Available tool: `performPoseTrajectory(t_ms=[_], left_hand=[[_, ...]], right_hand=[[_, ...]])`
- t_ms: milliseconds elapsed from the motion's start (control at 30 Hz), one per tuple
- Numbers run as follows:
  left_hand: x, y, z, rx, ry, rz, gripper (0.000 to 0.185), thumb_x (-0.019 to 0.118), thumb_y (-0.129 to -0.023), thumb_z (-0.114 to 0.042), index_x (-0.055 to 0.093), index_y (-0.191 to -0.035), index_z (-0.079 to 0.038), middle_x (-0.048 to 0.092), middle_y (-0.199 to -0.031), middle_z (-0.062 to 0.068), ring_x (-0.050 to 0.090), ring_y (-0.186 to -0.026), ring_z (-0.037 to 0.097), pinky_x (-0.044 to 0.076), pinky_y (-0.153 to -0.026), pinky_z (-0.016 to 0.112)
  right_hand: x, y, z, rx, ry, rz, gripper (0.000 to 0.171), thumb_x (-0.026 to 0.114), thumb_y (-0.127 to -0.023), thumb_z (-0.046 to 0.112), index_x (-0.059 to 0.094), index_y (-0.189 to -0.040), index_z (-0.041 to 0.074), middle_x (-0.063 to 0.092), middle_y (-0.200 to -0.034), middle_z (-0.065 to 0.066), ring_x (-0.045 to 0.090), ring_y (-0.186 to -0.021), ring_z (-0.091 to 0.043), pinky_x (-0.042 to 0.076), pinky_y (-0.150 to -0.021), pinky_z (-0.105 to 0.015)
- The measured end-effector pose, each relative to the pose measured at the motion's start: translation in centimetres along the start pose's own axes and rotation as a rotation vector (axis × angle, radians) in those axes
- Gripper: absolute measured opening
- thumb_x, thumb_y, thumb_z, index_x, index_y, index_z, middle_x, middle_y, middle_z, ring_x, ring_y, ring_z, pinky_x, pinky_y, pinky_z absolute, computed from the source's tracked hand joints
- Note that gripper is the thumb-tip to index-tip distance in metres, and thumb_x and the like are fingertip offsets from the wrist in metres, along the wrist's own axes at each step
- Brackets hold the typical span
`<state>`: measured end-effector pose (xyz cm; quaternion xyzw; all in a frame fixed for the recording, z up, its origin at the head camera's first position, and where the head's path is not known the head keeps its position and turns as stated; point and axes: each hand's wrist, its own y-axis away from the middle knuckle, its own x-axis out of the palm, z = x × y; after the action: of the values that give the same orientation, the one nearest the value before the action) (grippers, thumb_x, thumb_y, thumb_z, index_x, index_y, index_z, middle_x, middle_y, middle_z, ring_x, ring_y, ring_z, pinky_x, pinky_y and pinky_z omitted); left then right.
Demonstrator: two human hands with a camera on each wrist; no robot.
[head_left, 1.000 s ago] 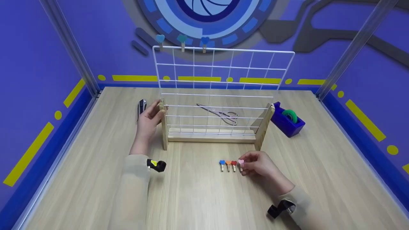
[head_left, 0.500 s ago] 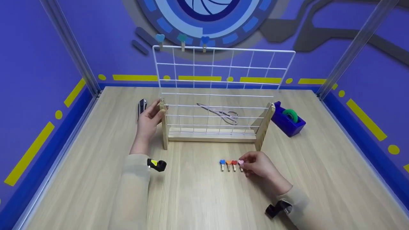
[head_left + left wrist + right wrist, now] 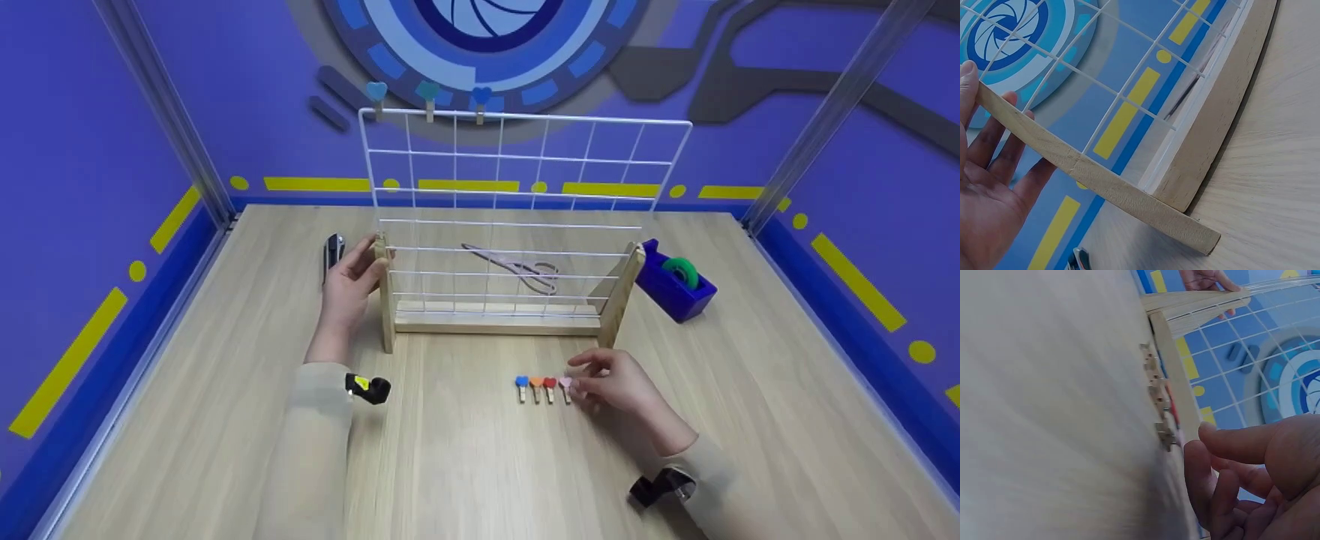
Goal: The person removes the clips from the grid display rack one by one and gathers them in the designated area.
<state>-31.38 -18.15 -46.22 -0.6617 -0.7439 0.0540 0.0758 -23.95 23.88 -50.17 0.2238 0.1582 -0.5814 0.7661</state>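
Four heart-topped pegs lie in a row on the surface; the right hand [image 3: 619, 384] has let go of the pink one.

Half a second ago the right fingers pinched the pink peg [image 3: 566, 387]; now it lies flat at the row's 3 o'clock end, beside the red peg [image 3: 550, 387], fingertips just beside it, grip loosely curled and empty. The left hand [image 3: 351, 279] has not moved, its straight fingers resting on the wooden post [image 3: 385, 292] of the wire grid stand [image 3: 517, 187] at 10 o'clock.
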Motion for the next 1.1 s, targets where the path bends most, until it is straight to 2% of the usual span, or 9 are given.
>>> performPoseTrajectory(t_ms=[200, 367, 600, 933, 1100], left_hand=[[0.0, 0.0, 0.1, -0.005, -0.008, -0.002, 0.056, 0.064, -0.101, -0.019, 0.047, -0.155, -0.016, 0.06, -0.145, 0.017, 0.065, -0.112, 0.0, 0.056, -0.099, 0.019], [-0.1, 0.1, 0.2, -0.006, -0.024, 0.007, 0.056, 0.064, -0.101, -0.021, 0.047, -0.155, -0.017, 0.06, -0.146, 0.015, 0.064, -0.114, 0.001, 0.056, -0.103, 0.022], [-0.1, 0.2, 0.2, 0.003, -0.011, 0.003, 0.057, 0.064, -0.101, -0.02, 0.047, -0.155, -0.016, 0.06, -0.145, 0.016, 0.065, -0.113, 0.002, 0.056, -0.103, 0.024], [0.0, 0.2, 0.0, -0.003, -0.022, -0.004, 0.056, 0.063, -0.101, -0.019, 0.047, -0.155, -0.016, 0.061, -0.145, 0.016, 0.064, -0.114, 0.002, 0.056, -0.102, 0.024], [0.1, 0.1, 0.1, 0.013, -0.03, -0.017, 0.053, 0.063, -0.102, -0.014, 0.049, -0.153, -0.013, 0.06, -0.144, 0.017, 0.065, -0.112, 0.001, 0.058, -0.098, 0.021]], right_hand=[[-0.9, 0.3, 2.3, -0.052, 0.028, -0.039, 0.031, 0.075, -0.089, 0.001, 0.07, -0.12, -0.003, 0.069, -0.091, -0.009, 0.066, -0.074, -0.017, 0.059, -0.063, -0.027], [-1.6, 0.6, 4.5, -0.089, 0.005, -0.031, 0.029, 0.075, -0.092, 0.006, 0.071, -0.12, 0.001, 0.071, -0.097, -0.01, 0.069, -0.075, -0.016, 0.055, -0.063, -0.026], [-2.4, 0.1, 7.8, -0.213, -0.005, -0.051, 0.026, 0.076, -0.092, 0.007, 0.073, -0.117, 0.004, 0.074, -0.101, -0.013, 0.07, -0.081, -0.018, 0.057, -0.067, -0.022], [-4.1, -0.7, 14.5, -0.334, -0.024, -0.148, 0.026, 0.076, -0.093, 0.009, 0.074, -0.118, 0.006, 0.074, -0.108, -0.014, 0.069, -0.086, -0.014, 0.059, -0.072, -0.019], [-4.9, -1.0, 18.1, -0.455, -0.08, -0.226, 0.028, 0.077, -0.092, 0.008, 0.073, -0.12, 0.006, 0.074, -0.11, -0.011, 0.069, -0.086, -0.012, 0.059, -0.073, -0.019]])
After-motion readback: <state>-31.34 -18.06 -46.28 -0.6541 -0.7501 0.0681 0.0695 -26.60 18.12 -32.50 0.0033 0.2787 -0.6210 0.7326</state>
